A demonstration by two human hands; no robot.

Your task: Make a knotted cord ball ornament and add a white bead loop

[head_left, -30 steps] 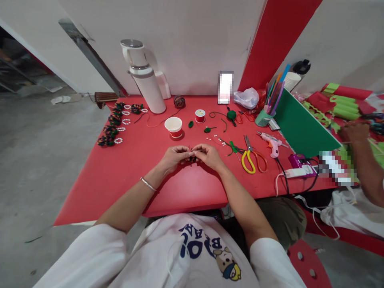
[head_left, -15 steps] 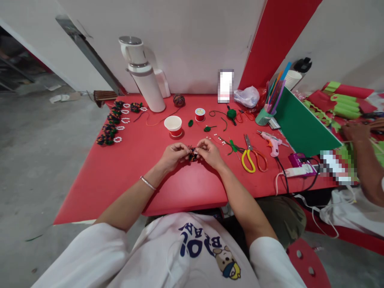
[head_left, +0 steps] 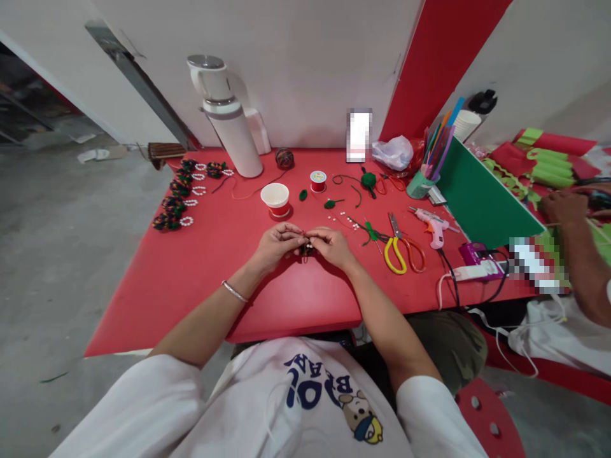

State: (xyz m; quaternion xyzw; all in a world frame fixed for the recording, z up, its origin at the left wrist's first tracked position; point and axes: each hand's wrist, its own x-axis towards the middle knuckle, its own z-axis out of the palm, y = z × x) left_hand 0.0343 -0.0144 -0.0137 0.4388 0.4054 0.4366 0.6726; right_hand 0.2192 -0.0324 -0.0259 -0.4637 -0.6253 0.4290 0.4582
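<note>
My left hand (head_left: 278,246) and my right hand (head_left: 331,246) meet over the red table, fingers closed on a small dark multicoloured yarn piece (head_left: 306,250). A few white beads show on it beside my right fingertips. Much of the piece is hidden by the fingers. Ahead of the hands stand a paper cup (head_left: 275,198) and a red thread spool (head_left: 318,180). Loose white beads (head_left: 351,221) lie to the right, near green yarn on a thin needle-like stick (head_left: 371,233) and yellow-and-orange scissors (head_left: 397,248).
At the left lie several yarn pieces with bead loops (head_left: 181,186). A white flask (head_left: 233,137) and a yarn ball (head_left: 285,158) stand behind. On the right are a pink glue gun (head_left: 434,228), a power strip (head_left: 477,272), a green board (head_left: 487,197) and another person's arm (head_left: 580,248).
My fingers have shifted slightly on the yarn piece. My right fingers now lie flatter over it, and its lower edge shows a thin loop. Other table items stay put.
</note>
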